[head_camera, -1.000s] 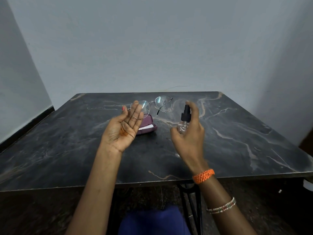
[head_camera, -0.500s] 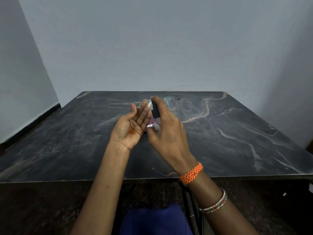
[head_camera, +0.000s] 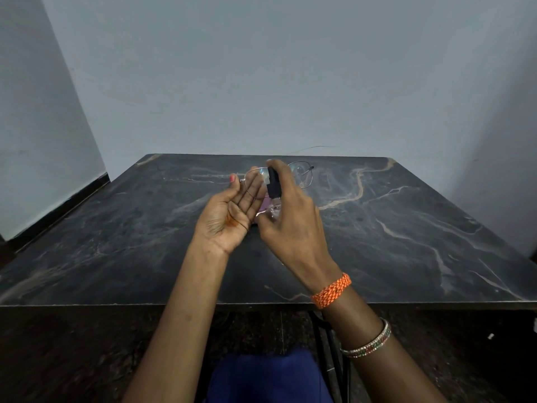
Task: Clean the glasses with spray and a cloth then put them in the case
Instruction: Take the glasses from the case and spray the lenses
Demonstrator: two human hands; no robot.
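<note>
The spray bottle (head_camera: 274, 196), gripped in the right hand (head_camera: 293, 225), has been brought from well apart to just beside the wire-framed glasses (head_camera: 279, 181), which are being held up above the table (head_camera: 406, 242) by the left hand (head_camera: 229, 219); spraying is likely beginning, the purple case (head_camera: 263, 208) partly hidden below.

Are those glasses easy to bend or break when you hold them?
Probably. The glasses have a very thin wire frame, so it likely bends easily. They look light: the left hand holds them by one edge. The clear lenses could scratch or crack if dropped.
</note>
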